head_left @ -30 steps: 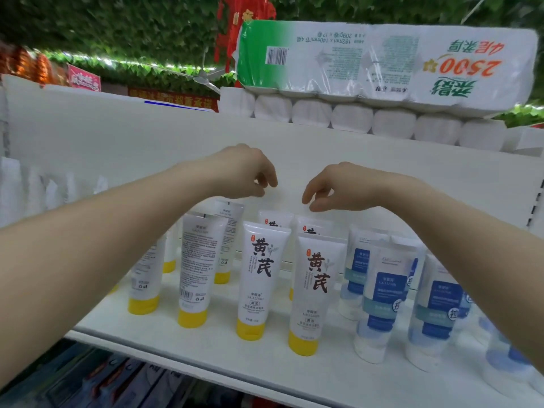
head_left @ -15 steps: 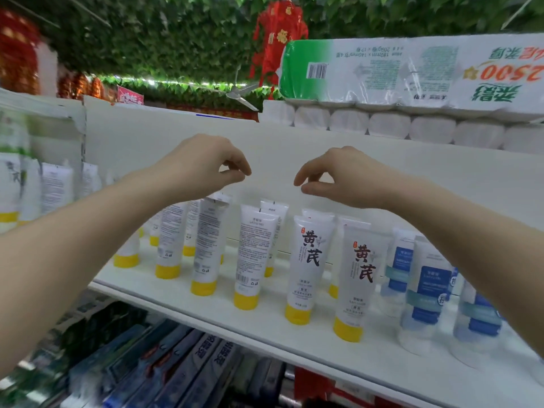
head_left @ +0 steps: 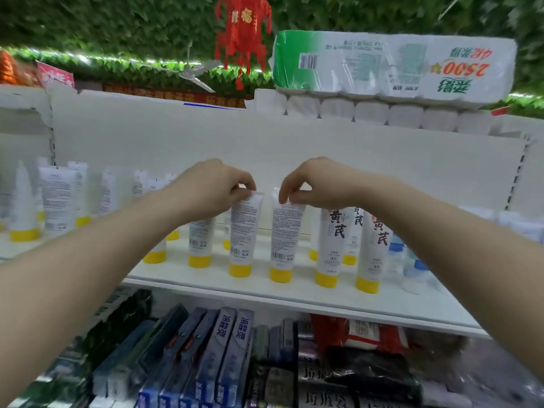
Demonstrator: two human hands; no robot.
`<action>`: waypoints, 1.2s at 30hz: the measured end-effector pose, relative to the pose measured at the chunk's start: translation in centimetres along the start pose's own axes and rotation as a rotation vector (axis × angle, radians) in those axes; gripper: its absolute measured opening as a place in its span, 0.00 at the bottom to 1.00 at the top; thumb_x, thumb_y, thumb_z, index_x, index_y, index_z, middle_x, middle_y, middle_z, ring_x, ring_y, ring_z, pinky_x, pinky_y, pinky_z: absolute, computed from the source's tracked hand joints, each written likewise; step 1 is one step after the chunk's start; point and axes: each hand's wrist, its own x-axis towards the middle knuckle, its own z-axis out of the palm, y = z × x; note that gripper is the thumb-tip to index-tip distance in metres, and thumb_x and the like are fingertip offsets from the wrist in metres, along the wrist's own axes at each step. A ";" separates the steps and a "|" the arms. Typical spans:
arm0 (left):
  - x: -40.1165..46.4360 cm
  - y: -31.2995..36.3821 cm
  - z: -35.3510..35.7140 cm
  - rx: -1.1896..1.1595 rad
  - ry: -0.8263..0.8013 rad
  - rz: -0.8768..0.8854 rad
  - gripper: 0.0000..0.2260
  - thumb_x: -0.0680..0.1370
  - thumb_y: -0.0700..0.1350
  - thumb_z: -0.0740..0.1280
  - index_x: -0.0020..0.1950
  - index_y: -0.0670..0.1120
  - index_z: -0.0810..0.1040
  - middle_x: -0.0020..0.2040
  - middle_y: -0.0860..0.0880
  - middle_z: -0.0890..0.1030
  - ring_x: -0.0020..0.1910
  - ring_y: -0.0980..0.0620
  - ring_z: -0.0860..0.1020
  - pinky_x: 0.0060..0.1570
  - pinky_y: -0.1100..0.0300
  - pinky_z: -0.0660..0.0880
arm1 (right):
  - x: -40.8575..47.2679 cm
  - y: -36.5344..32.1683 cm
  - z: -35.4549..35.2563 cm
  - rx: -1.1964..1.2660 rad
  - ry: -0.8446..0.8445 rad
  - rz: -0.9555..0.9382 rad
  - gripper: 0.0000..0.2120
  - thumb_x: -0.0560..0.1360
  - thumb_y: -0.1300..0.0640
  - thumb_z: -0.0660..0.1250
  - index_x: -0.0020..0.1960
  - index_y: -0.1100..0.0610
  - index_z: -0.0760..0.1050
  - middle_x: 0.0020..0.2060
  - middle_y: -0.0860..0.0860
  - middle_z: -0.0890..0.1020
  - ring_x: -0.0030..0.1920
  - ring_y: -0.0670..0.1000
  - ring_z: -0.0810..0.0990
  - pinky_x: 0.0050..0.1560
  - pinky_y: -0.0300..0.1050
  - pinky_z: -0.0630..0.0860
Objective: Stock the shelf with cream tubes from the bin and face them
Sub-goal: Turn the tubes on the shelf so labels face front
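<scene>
Two cream tubes pinched at crimped tops, one per hand, both stood cap-down on white shelf (head_left: 265, 293) with back labels turned outward. Left tube (head_left: 244, 234) grasped by left hand (head_left: 215, 187), fingers curled over top edge. Just beside it, right tube (head_left: 284, 240) grasped by right hand (head_left: 312, 184), thumb and fingers closed on top. Further right, two front-facing tubes (head_left: 332, 240) stood in same front row. Tissue pack (head_left: 391, 63) laid above on shelf top. Toothpaste boxes (head_left: 223, 354) seen on lower shelf.

Cream tubes (head_left: 327, 245): "黄芪". Tissue pack (head_left: 394, 66), upside down: "2500". Boxes (head_left: 223, 348): "消酸灵".
</scene>
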 end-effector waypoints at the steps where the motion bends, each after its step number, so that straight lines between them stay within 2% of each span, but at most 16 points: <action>1: 0.0 0.0 0.1 -0.012 0.000 -0.003 0.09 0.80 0.54 0.60 0.56 0.59 0.78 0.44 0.55 0.81 0.47 0.53 0.71 0.43 0.57 0.69 | 0.0 -0.2 0.0 -0.005 -0.002 0.008 0.13 0.76 0.58 0.62 0.53 0.45 0.82 0.48 0.47 0.83 0.51 0.50 0.78 0.56 0.47 0.74; 5: -0.3 0.1 0.0 -0.034 0.011 -0.026 0.11 0.81 0.53 0.57 0.55 0.56 0.78 0.41 0.55 0.79 0.51 0.51 0.69 0.45 0.57 0.66 | 0.3 -0.6 0.1 0.014 0.014 0.034 0.18 0.77 0.63 0.58 0.52 0.45 0.82 0.50 0.47 0.83 0.49 0.50 0.77 0.52 0.44 0.75; 7: -0.3 0.2 -0.1 -0.035 0.011 -0.048 0.13 0.81 0.56 0.55 0.52 0.55 0.78 0.41 0.54 0.79 0.52 0.49 0.70 0.45 0.56 0.67 | 0.6 -0.5 0.1 0.031 0.012 0.033 0.22 0.75 0.66 0.57 0.53 0.45 0.83 0.51 0.48 0.82 0.48 0.49 0.76 0.50 0.43 0.74; 9: -0.3 0.6 -0.3 -0.025 0.002 -0.075 0.16 0.80 0.59 0.54 0.50 0.54 0.79 0.42 0.52 0.80 0.51 0.48 0.71 0.45 0.55 0.68 | 0.7 -0.3 0.0 0.038 -0.006 0.005 0.24 0.74 0.68 0.56 0.54 0.45 0.83 0.50 0.48 0.82 0.49 0.50 0.77 0.52 0.44 0.75; 12: -0.2 1.0 -0.8 0.006 -0.009 -0.090 0.15 0.78 0.61 0.59 0.49 0.54 0.79 0.44 0.54 0.81 0.49 0.50 0.74 0.47 0.55 0.71 | 1.0 0.3 -0.1 0.061 -0.006 -0.051 0.16 0.77 0.63 0.62 0.54 0.46 0.83 0.49 0.45 0.83 0.50 0.46 0.79 0.52 0.39 0.75; 14: -0.3 1.3 -1.0 -0.009 -0.001 -0.088 0.09 0.76 0.57 0.64 0.49 0.54 0.80 0.46 0.55 0.82 0.47 0.52 0.76 0.46 0.57 0.72 | 1.1 0.5 -0.3 0.104 -0.011 -0.064 0.12 0.76 0.60 0.66 0.53 0.48 0.83 0.47 0.45 0.84 0.47 0.44 0.80 0.50 0.36 0.74; 16: -0.4 1.5 -0.9 -0.054 0.004 -0.094 0.06 0.76 0.51 0.66 0.50 0.54 0.80 0.46 0.56 0.83 0.49 0.52 0.77 0.46 0.58 0.71 | 1.2 0.6 -0.4 0.121 -0.015 -0.054 0.10 0.74 0.58 0.70 0.53 0.49 0.83 0.46 0.46 0.84 0.47 0.45 0.80 0.51 0.39 0.74; 18: -0.3 1.7 -0.8 -0.075 0.002 -0.090 0.07 0.76 0.47 0.66 0.51 0.55 0.80 0.46 0.56 0.83 0.49 0.53 0.77 0.47 0.58 0.71 | 1.5 0.5 -0.3 0.114 0.002 -0.050 0.08 0.74 0.56 0.71 0.53 0.49 0.83 0.45 0.46 0.84 0.46 0.47 0.79 0.49 0.40 0.74; 22: 0.1 1.2 -0.6 -0.078 0.005 -0.077 0.11 0.77 0.44 0.65 0.57 0.55 0.79 0.48 0.55 0.83 0.48 0.54 0.76 0.46 0.59 0.69 | 2.2 0.5 0.1 0.096 0.029 -0.012 0.06 0.74 0.54 0.72 0.50 0.52 0.83 0.44 0.47 0.84 0.43 0.45 0.77 0.40 0.31 0.70; 27: 0.3 0.5 -0.4 -0.090 -0.008 -0.011 0.12 0.77 0.41 0.64 0.58 0.52 0.81 0.51 0.52 0.84 0.52 0.51 0.78 0.52 0.56 0.74 | 1.8 0.1 0.0 0.047 0.024 0.073 0.05 0.74 0.54 0.71 0.47 0.54 0.83 0.41 0.47 0.84 0.45 0.48 0.79 0.45 0.40 0.72; 32: 0.7 -0.6 0.2 -0.158 -0.021 0.042 0.12 0.77 0.40 0.64 0.56 0.52 0.81 0.52 0.53 0.83 0.53 0.51 0.78 0.53 0.56 0.74 | 1.9 -0.5 0.4 -0.019 0.036 0.157 0.07 0.74 0.56 0.69 0.46 0.58 0.83 0.43 0.52 0.85 0.47 0.52 0.81 0.51 0.49 0.78; 36: 0.7 -1.3 0.6 -0.207 -0.040 0.061 0.12 0.77 0.41 0.63 0.56 0.53 0.81 0.53 0.54 0.83 0.54 0.51 0.78 0.53 0.57 0.73 | 2.3 -1.0 0.6 -0.065 0.020 0.198 0.07 0.73 0.55 0.69 0.44 0.58 0.83 0.41 0.52 0.84 0.46 0.53 0.81 0.47 0.48 0.78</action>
